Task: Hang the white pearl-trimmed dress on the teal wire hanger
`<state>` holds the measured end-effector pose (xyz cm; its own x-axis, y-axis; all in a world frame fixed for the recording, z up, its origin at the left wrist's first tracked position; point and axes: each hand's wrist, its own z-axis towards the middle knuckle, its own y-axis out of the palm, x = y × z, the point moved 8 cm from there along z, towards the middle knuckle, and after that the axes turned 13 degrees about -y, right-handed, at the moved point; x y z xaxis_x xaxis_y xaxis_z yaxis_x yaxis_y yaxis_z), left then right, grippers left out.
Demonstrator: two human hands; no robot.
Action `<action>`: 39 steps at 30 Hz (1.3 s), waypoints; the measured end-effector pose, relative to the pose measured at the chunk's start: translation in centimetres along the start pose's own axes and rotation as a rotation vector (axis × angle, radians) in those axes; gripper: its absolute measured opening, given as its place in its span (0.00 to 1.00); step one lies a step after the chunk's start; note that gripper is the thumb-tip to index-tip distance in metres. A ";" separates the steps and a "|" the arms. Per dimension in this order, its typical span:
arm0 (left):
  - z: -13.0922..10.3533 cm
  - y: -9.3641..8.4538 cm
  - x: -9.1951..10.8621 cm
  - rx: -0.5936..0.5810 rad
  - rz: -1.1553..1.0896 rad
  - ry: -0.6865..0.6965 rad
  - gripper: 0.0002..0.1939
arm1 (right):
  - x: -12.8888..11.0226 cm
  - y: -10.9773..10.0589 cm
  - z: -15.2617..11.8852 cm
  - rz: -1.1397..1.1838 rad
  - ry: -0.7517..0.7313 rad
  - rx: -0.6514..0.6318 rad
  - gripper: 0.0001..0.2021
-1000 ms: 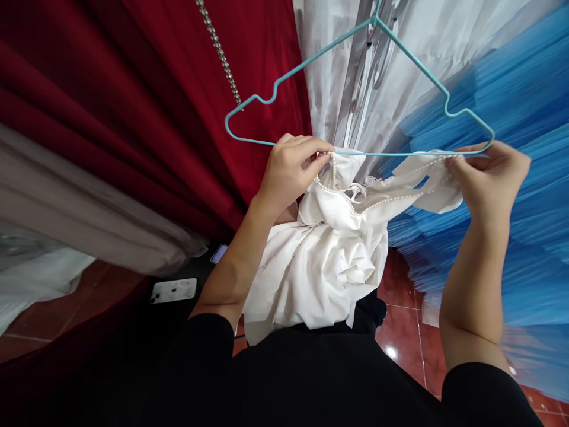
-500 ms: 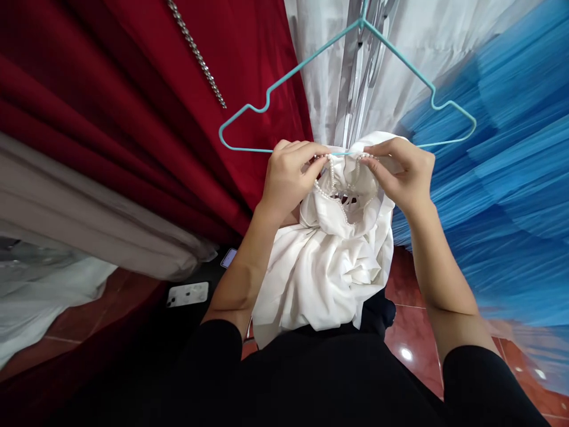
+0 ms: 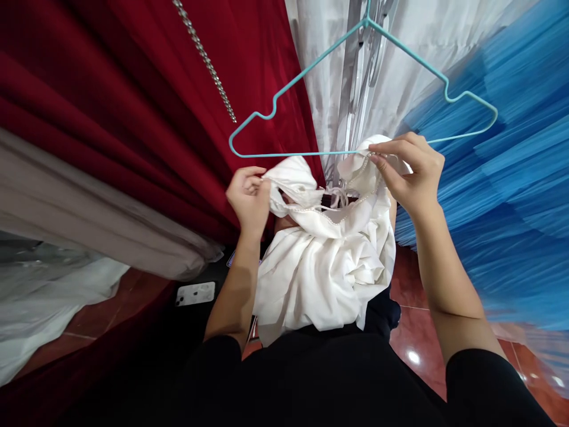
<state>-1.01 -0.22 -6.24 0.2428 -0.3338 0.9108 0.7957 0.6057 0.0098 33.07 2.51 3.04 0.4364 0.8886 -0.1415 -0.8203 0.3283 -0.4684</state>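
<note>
A white dress (image 3: 306,279) with a pearl-beaded neckline lies bunched over my lap. My left hand (image 3: 249,198) is closed on the left part of its upper edge, below the hanger and apart from it. On the other side my right hand (image 3: 411,169) pinches the right part of the beaded edge, close to the bottom bar of a light-blue hanger (image 3: 293,155). White cloth covers part of that bar by my right fingers, so I cannot tell whether they also grip it. Thin white ties show inside the neck opening.
Red cloth (image 3: 133,107) with a silver beaded strip (image 3: 207,59) hangs to the left, above beige cloth (image 3: 89,207). A white phone (image 3: 195,293) lies on a black surface. Blue tulle (image 3: 511,196) fills the right side, and white cloth (image 3: 413,59) hangs behind the hanger.
My left hand has moved left and down, away from the hanger bar, with its edge of the dress. The neckline is spread wider. My right hand stays near the bar, and the hanger sits slightly farther right.
</note>
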 end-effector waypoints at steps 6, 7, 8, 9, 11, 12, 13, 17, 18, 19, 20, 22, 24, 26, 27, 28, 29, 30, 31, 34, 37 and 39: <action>7.1 -3.4 2.7 0.258 0.018 0.057 0.22 | -0.7 -0.7 0.1 -0.018 -0.033 0.003 0.10; 7.7 -3.0 4.1 0.242 0.035 0.101 0.21 | -0.7 -0.8 0.1 -0.022 -0.027 -0.001 0.11; 8.0 -2.5 5.6 0.223 0.049 0.150 0.19 | -0.7 -0.7 0.0 -0.024 -0.018 -0.005 0.11; 8.1 -1.8 7.1 0.208 0.057 0.211 0.15 | -0.6 -0.7 0.0 -0.025 -0.008 -0.010 0.11; 7.7 -0.1 9.9 0.163 0.066 0.321 0.08 | -0.6 -0.6 -0.1 -0.027 0.010 -0.017 0.12; 7.3 0.9 11.1 0.138 0.062 0.376 0.09 | -0.6 -0.5 -0.1 -0.028 0.015 -0.019 0.12; 6.9 2.0 12.1 0.096 0.054 0.419 0.13 | -0.6 -0.5 -0.2 -0.028 0.015 -0.019 0.12; 5.0 5.5 14.0 -0.107 0.006 0.521 0.17 | -0.9 -0.4 -0.3 -0.061 0.010 -0.037 0.13; 4.1 5.9 14.2 -0.120 -0.002 0.570 0.19 | -0.9 -0.4 -0.3 -0.075 0.011 -0.046 0.13; 3.1 6.1 14.2 -0.115 0.001 0.613 0.20 | -0.9 -0.3 -0.3 -0.088 0.014 -0.054 0.13; 2.1 6.3 14.0 -0.102 0.015 0.645 0.21 | -0.9 -0.3 -0.3 -0.098 0.017 -0.061 0.14; 0.1 7.5 13.2 -0.148 0.096 0.643 0.21 | -0.8 -0.3 -0.3 -0.106 0.025 -0.071 0.13; -1.8 9.8 11.8 -0.305 0.240 0.565 0.14 | -0.7 -0.3 -0.3 -0.106 0.033 -0.075 0.13; -3.5 11.9 10.7 -0.461 0.373 0.523 0.11 | -0.6 -0.2 -0.3 -0.105 0.036 -0.087 0.13; -4.0 12.6 10.3 -0.500 0.418 0.505 0.12 | -0.6 -0.1 -0.4 -0.103 0.033 -0.097 0.13; -4.2 13.0 10.0 -0.514 0.445 0.487 0.14 | -0.7 0.0 -0.6 -0.103 0.023 -0.104 0.12; -4.2 13.2 9.9 -0.511 0.455 0.470 0.16 | -0.9 -0.1 -0.9 -0.108 0.010 -0.099 0.12; -4.1 13.2 9.9 -0.502 0.449 0.455 0.16 | -1.1 -0.3 -1.4 -0.120 -0.007 -0.074 0.12; -3.9 13.2 9.9 -0.497 0.437 0.443 0.17 | -1.3 -0.7 -2.0 -0.139 -0.024 -0.026 0.11; -3.4 12.8 10.1 -0.505 0.421 0.425 0.16 | -0.9 -3.4 -4.6 -0.236 -0.012 0.193 0.09; -3.1 12.3 10.2 -0.513 0.428 0.412 0.17 | 1.9 -7.5 -7.0 -0.337 0.095 0.407 0.07; -3.1 12.1 10.3 -0.523 0.424 0.407 0.17 | 4.3 -10.8 -7.7 -0.390 0.076 0.544 0.08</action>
<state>12.84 1.41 2.03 0.6879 -0.4498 0.5696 0.7230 0.3554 -0.5925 46.70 0.32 0.76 0.7467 0.6539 -0.1219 -0.6583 0.7527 0.0058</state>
